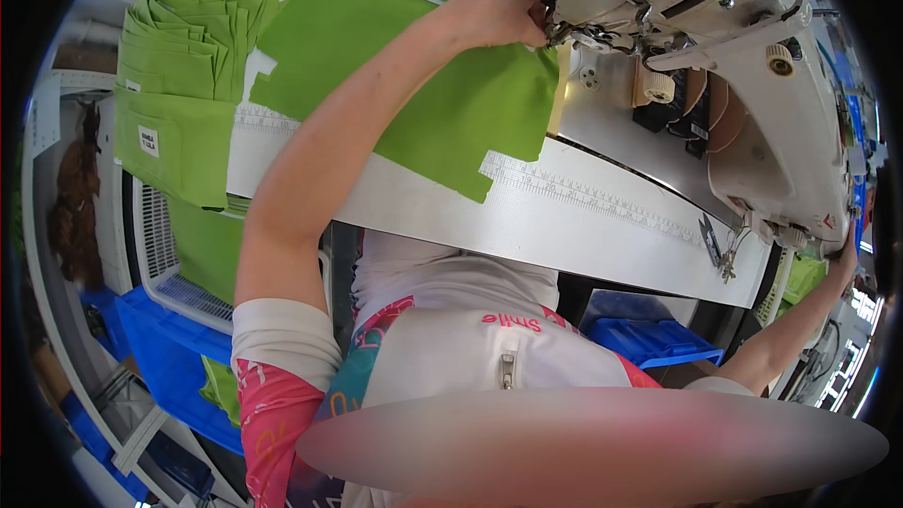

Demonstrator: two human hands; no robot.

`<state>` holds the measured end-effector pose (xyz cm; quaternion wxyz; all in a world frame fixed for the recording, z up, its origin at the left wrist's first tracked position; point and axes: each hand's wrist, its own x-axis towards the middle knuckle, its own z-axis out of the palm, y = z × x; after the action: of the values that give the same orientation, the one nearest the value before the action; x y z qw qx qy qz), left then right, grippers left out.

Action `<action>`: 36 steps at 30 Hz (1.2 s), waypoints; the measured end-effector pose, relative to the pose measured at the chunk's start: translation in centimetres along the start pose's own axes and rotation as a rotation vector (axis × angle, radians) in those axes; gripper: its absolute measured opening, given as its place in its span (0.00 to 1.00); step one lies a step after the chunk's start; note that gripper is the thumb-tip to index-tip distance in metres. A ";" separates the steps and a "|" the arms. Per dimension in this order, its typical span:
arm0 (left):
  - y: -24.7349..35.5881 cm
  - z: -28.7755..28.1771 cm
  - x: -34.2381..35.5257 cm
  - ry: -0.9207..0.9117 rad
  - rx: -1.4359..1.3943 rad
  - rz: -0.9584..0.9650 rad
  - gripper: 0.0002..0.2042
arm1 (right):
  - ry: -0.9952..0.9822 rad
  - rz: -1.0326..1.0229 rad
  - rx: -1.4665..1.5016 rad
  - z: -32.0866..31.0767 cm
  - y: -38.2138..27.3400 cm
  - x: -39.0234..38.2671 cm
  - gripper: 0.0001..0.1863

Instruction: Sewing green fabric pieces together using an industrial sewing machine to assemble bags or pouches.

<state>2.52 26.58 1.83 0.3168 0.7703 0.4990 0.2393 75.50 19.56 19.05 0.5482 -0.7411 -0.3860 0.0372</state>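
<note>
A green fabric panel (461, 118) with notched corners lies flat on the sewing table, its right edge by the needle area of a white sewing machine (785, 122). Curled in beside the presser foot (564, 35) is my left hand (508, 11), fingers closed; what they pinch is hidden. My left forearm crosses over the panel. At the machine's far right end, my right hand (845, 259) reaches up against the side of the machine head. Its fingers are mostly out of sight.
A stack of green fabric pieces (193, 38) stands at the left. Printed rulers (593, 193) run along the table's front. Thread snips (712, 243) lie at the front right. Below left are a white basket (155, 235) and blue bin (169, 357); another blue bin (649, 343) sits under the table.
</note>
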 end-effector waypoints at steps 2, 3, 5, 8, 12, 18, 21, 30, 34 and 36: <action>-0.2 0.6 0.9 -0.007 -0.042 0.048 0.11 | -0.182 0.316 0.185 -4.5 3.5 1.5 0.28; -0.5 0.3 0.4 0.007 -0.036 0.033 0.10 | -0.150 0.153 0.379 -1.5 5.8 -1.7 0.30; -0.5 -0.2 -0.2 0.006 -0.020 0.009 0.11 | -0.109 -0.011 0.571 3.0 6.4 -8.8 0.33; -0.4 -0.1 0.1 -0.019 -0.019 0.027 0.11 | -0.039 -0.047 0.652 5.4 4.3 -13.7 0.35; -0.3 -0.1 0.3 -0.034 -0.026 0.045 0.11 | 0.213 0.053 0.431 3.1 3.8 -11.7 0.24; 1.1 -1.3 -0.1 -0.210 0.081 -0.038 0.19 | 0.387 -0.654 0.479 10.7 -9.9 -28.1 0.09; -0.4 -0.1 0.3 -0.071 0.096 0.063 0.12 | -0.178 -0.507 0.304 17.7 -12.5 -39.2 0.07; 0.2 -0.3 -0.1 -0.011 -0.012 0.025 0.12 | -0.796 -0.118 0.422 34.2 -14.7 -46.0 0.11; 0.4 -0.2 -0.1 0.020 0.038 0.022 0.11 | -0.736 -0.114 0.437 35.3 -15.1 -46.4 0.09; 0.4 -0.5 -0.1 -0.047 -0.043 -0.020 0.10 | -0.719 -0.105 0.446 35.0 -15.1 -46.2 0.07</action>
<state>2.42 26.46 2.48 0.3473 0.7637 0.4939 0.2284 18.37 20.22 0.86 0.5267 -0.5237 -0.5723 0.3477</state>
